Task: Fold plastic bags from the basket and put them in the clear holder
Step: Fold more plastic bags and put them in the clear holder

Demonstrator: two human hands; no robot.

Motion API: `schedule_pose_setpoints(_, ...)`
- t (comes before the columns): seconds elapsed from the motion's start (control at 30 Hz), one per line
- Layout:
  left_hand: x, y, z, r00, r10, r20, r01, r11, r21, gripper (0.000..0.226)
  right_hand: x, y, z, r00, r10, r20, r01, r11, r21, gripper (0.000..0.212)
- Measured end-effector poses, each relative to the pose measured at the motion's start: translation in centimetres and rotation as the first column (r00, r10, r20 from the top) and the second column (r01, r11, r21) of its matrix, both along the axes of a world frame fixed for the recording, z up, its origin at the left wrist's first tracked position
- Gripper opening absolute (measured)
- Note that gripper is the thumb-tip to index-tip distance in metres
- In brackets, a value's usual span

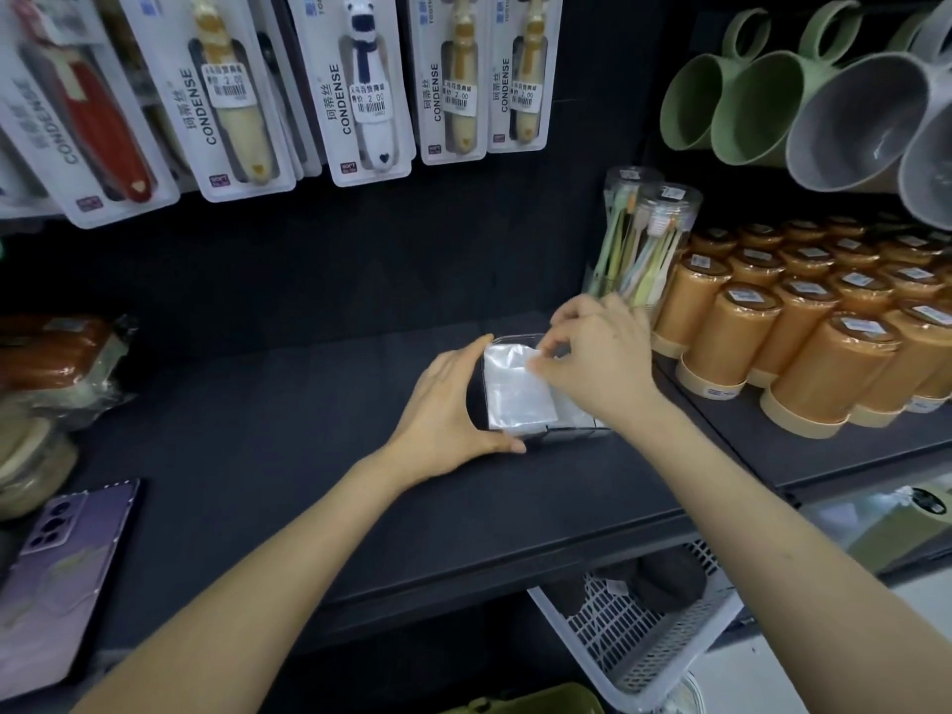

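A clear holder (572,433) stands on the dark shelf (288,456), right of centre. A folded translucent plastic bag (515,389) lies in its top opening. My left hand (445,404) cups the holder's left side, thumb at the front corner and fingers along the back. My right hand (597,358) pinches the bag's upper right corner over the holder. The white slotted basket (633,636) hangs below the shelf's front edge at lower right; its contents look dark and unclear.
Orange lidded cups (803,342) crowd the shelf to the right, with clear toothbrush tubes (644,239) just behind my right hand. Packaged toothbrushes (360,90) hang above. A purple phone (67,574) lies at the shelf's left front, wrapped goods (46,373) behind it.
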State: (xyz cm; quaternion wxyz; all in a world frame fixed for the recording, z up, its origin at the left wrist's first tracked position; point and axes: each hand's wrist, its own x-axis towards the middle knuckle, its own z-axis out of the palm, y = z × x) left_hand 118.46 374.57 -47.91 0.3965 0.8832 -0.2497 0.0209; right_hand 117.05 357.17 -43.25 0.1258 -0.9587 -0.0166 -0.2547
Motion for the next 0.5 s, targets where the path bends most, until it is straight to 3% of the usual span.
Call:
schedule_pose_setpoints(0.23, -2.0, 0.2, -0.3, 0.991, -0.019, 0.130, 0.019, 1.000, 0.003, 0.112, -1.7, 1.6, -2.5, 0.970, -0.002, 0.243, 0.017, 0.998, -0.059, 0.011)
schedule_pose_setpoints(0.5, -3.5, 0.5, 0.2, 0.988, -0.012, 0.156, 0.011, 1.000, 0.002, 0.107, -2.8, 2.9, -3.2, 0.979, -0.031, 0.200, 0.075, 0.974, -0.216, 0.014)
